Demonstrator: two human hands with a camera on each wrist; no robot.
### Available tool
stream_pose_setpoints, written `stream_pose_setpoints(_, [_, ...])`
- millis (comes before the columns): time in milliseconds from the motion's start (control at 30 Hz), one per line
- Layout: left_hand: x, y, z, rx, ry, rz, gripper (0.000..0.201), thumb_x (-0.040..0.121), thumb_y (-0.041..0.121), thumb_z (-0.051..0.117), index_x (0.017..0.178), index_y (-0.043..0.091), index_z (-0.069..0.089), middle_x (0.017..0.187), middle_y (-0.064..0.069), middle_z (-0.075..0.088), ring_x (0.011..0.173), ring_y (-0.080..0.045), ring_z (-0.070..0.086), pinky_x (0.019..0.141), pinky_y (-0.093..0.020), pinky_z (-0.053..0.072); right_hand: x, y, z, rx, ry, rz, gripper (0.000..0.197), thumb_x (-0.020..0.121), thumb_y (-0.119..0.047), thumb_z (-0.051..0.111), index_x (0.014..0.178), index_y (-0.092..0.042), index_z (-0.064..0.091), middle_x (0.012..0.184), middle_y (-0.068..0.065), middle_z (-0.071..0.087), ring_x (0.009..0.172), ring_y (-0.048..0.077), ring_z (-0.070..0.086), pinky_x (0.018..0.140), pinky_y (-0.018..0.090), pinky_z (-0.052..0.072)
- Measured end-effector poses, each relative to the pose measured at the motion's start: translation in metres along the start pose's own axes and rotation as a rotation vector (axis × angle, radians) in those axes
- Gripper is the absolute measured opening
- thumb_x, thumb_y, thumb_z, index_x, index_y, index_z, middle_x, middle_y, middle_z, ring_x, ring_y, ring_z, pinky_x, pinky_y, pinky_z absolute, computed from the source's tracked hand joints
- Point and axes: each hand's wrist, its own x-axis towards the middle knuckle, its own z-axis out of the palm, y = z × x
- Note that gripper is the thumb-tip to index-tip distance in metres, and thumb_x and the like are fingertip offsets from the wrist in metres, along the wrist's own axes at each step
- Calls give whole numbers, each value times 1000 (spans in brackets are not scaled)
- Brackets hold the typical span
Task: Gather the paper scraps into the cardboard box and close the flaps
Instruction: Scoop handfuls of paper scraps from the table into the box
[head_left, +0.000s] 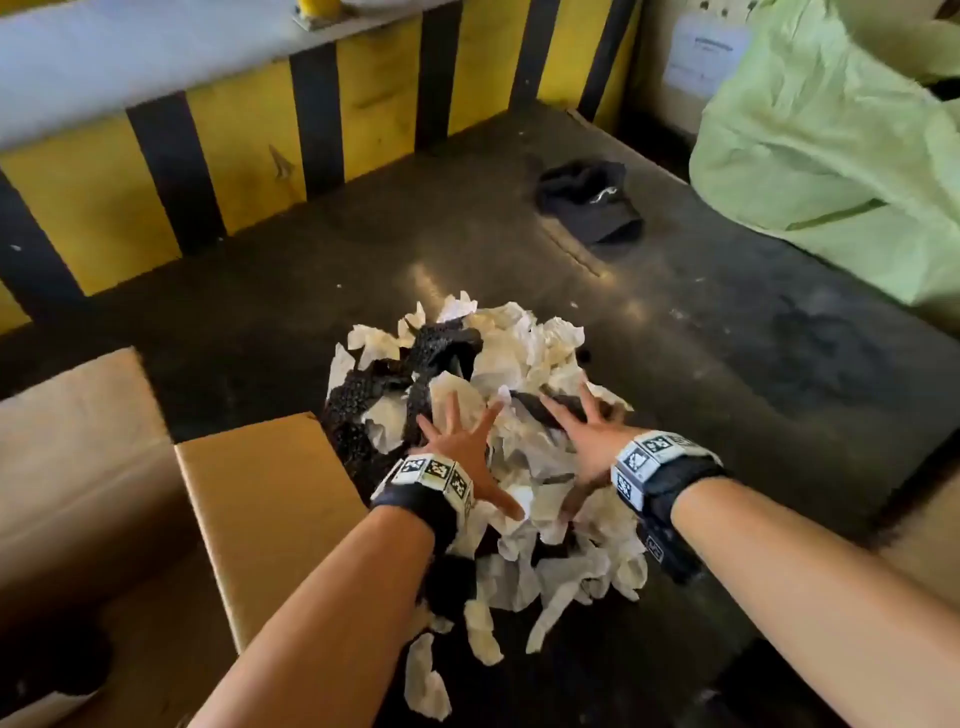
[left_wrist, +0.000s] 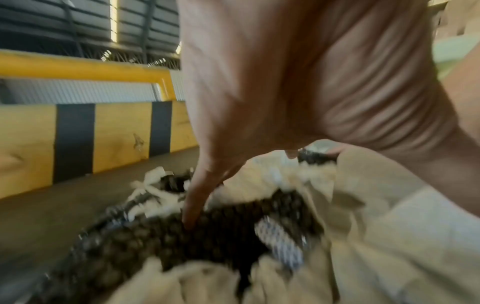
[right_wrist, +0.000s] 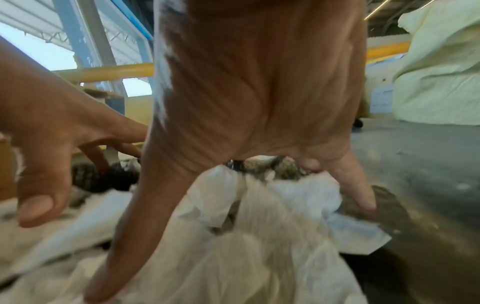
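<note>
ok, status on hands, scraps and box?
Left hand and right hand open, spread on the scraps. Scraps heaped on the floor, box open beside them. Black mesh mixed in.

Crumpled matt paper scraps (head_left: 514, 353) — dimpled black sheets (head_left: 363, 400)

A black cap (head_left: 589, 202) lies on the dark floor (head_left: 701, 364), well apart from a big pale-green sack (head_left: 831, 156) slumped at the right. A yellow-and-black striped barrier (head_left: 234, 150) runs along the far side, topped by a yellow rail (left_wrist: 78, 65). A white label (head_left: 701, 52) is stuck on the wall behind the sack.
</note>
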Motion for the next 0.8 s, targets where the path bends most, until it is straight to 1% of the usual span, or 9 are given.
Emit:
stream_pose_setpoints(100, [27, 3, 16, 45, -91, 7, 153, 44, 61, 93, 149, 54, -18, 154, -10, -43, 135, -64, -27, 107, -80, 12, 22, 8, 17, -7, -40, 28, 140, 63, -51, 90, 145, -57, -24, 156, -2, -42, 150, 50, 3, 108, 66, 37])
stream_pose_setpoints(167, [41, 4, 31, 61, -76, -14, 153, 46, 57, 94, 149, 54, -19, 154, -13, -42, 137, -64, -22, 107, -79, 20, 29, 8, 30, -19, 5, 45, 120, 81, -21, 75, 147, -56, -19, 159, -4, -37, 151, 48, -3, 106, 70, 36])
stream_pose_setpoints(233, [49, 7, 43, 133, -15, -37, 146, 53, 57, 91, 151, 49, -17, 158, -17, -34, 142, -63, -10, 107, -74, 30, 31, 6, 36, -29, 61, 44, 114, 79, 1, 62, 152, -51, -10, 163, -1, -28, 149, 49, -8, 103, 68, 40])
stream_pose_setpoints(333, [59, 8, 48, 209, 98, -40, 126, 62, 57, 87, 153, 39, 1, 161, -26, -10, 140, -60, 16, 105, -64, 39, 39, 5, 35, 21, 153, 2, 102, 79, -1, 63, 154, -43, 8, 161, 5, -2, 143, 51, 9, 100, 62, 46])
stream_pose_setpoints(400, [60, 10, 44, 181, 171, -21, 97, 76, 42, 82, 149, 36, 18, 156, -28, 11, 129, -54, 36, 101, -57, 42, 44, 6, 34, 66, 211, -22, 90, 81, -3, 62, 150, -41, 20, 152, 8, 14, 135, 49, 23, 97, 59, 48])
stream_pose_setpoints(500, [60, 14, 36, 129, 276, 24, 63, 94, 12, 56, 149, 28, 29, 147, -23, 28, 117, -46, 50, 100, -53, 43, 49, 4, 33, 136, 321, -45, 71, 86, -7, 56, 145, -42, 37, 134, 8, 38, 122, 41, 42, 96, 49, 49])
stream_pose_setpoints(567, [57, 16, 27, 87, 310, 34, 59, 95, 4, 49, 148, 26, 33, 145, -22, 32, 116, -48, 52, 100, -54, 44, 48, 0, 30, 253, 388, -69, 63, 88, -9, 51, 141, -42, 48, 122, 8, 47, 113, 35, 52, 97, 43, 49])
stream_pose_setpoints(667, [53, 14, 12, -38, 349, 87, 55, 88, -3, 54, 136, 22, 45, 134, -20, 40, 109, -47, 55, 96, -54, 49, 41, -5, 20, 343, 448, -96, 56, 90, -5, 50, 137, -34, 55, 124, 7, 53, 114, 30, 57, 98, 31, 46])
stream_pose_setpoints(800, [33, 13, -19, -95, 457, 133, 52, 79, 1, 71, 121, 23, 50, 118, -13, 46, 96, -37, 57, 88, -47, 54, 12, -17, -8, 382, 577, -149, 52, 84, -11, 61, 128, -38, 59, 118, 3, 59, 106, 26, 61, 92, 35, 52])
